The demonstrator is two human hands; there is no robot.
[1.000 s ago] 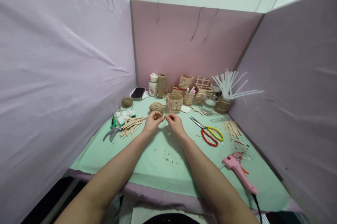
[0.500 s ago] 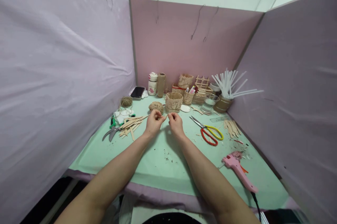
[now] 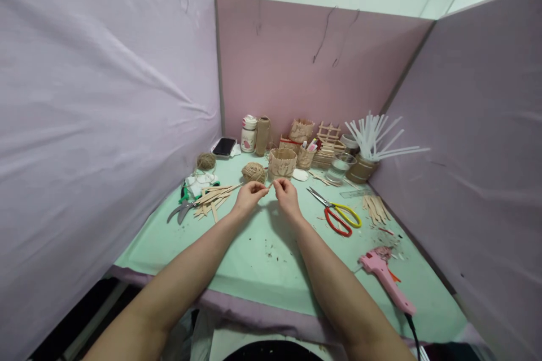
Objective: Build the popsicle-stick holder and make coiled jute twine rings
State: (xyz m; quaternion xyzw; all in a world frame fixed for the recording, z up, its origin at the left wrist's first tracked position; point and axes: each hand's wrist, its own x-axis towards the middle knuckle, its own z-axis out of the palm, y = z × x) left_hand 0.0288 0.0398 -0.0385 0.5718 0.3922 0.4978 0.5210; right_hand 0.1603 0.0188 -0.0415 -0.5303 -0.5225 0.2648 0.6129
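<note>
Over the middle of the green tabletop, my left hand (image 3: pixel 251 196) and my right hand (image 3: pixel 287 196) face each other, thumbs and fingers pinched. Between their fingertips shows a tiny light piece (image 3: pixel 271 185), too small to identify; both hands seem to grip it. Just behind them stands a wooden-textured round container (image 3: pixel 282 163), with a ball of twine (image 3: pixel 254 172) at its left. Flat wooden sticks (image 3: pixel 214 198) lie in a pile left of my left hand. Open scissors with red and yellow handles (image 3: pixel 334 209) rest right of my right hand.
Pruning shears (image 3: pixel 182 212) and white-green gloves (image 3: pixel 199 185) lie at left. A pink glue gun (image 3: pixel 389 279) sits at front right, its cord trailing off the edge. Along the back stand a bottle (image 3: pixel 248 134), a glass bowl (image 3: pixel 340 168) and a pot of white sticks (image 3: pixel 362 169).
The view has shifted slightly, moving the scene a little to the right. The fingers of my left hand have closed down more; both hands stay together at the same place behind the table's middle.
</note>
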